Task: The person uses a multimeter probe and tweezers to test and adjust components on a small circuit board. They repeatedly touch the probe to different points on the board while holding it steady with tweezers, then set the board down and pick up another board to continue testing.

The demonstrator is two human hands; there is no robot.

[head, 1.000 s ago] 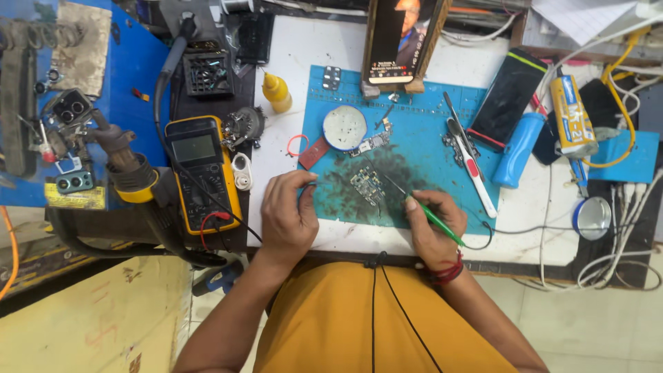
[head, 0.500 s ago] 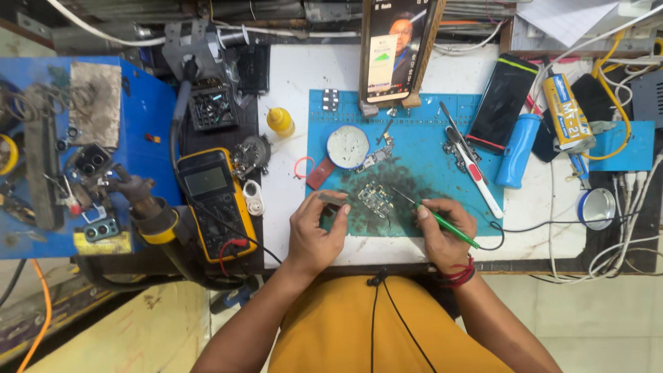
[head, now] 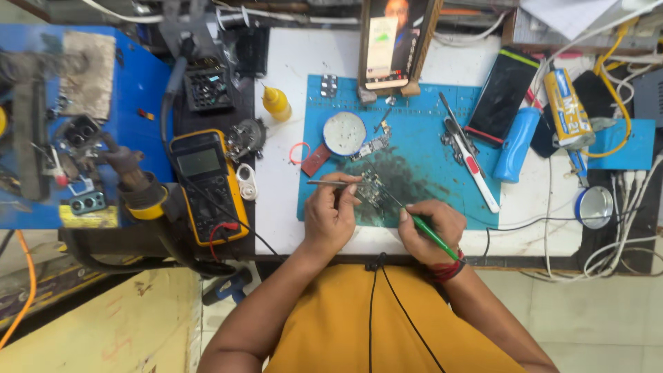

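On a blue work mat lies a small circuit board, on a dark stained patch. My left hand holds thin metal tweezers, whose tips reach the board's left side. My right hand grips a green-handled tool like a pen, and its thin dark tip points up-left onto the board. Both hands rest at the mat's near edge.
A yellow multimeter lies left of the mat, a yellow squeeze bottle behind it. A round white tin, a propped phone, a red-and-white tool, a blue cylinder and a dark phone ring the mat. Cables crowd the right side.
My left hand has taken up the tweezers and brought them to the board. My right hand stays on the green tool. The view has shifted slightly.
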